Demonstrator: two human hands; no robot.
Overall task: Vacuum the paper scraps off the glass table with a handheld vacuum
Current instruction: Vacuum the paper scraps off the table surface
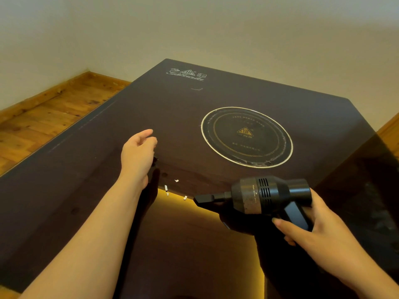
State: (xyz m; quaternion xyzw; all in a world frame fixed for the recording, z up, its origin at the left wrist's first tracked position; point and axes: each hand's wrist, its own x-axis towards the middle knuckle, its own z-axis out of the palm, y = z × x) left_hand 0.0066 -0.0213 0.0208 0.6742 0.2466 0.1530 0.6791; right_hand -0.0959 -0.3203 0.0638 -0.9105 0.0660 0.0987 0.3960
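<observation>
Nearest, lower right of frame: right hand (319, 231) wrapped around grip of black vacuum (267, 195), fingers closed on handle, forefinger laid along its underside. Vac body w/ vent slots sits right of centre; nozzle (204, 198) points left, tip low over the glass, just beside the closest scrap.

Lower left: bare forearm runs up to left hand (138, 147) at centre-left. Hand holds nothing, fingers loosely curled, thumb up; hovering over table, can't tell if touching.

Scraps (166, 188): a few small white paper bits, centre frame, lying on the glass btwn left wrist and nozzle. One at nozzle tip, two close together further left, one slightly farther back. All apart from each other.

Table (75, 180): dark glass top, reflective; yellow-lit reflection patch bottom centre.

Farther: round cooktop ring (247, 137) right of centre, gold triangle mark in middle, whitish residue along rim. Beyond, upper centre, white logo (186, 74) near far edge.

Far: wood floor (43, 117) at left, pale wall (194, 29) across top.
</observation>
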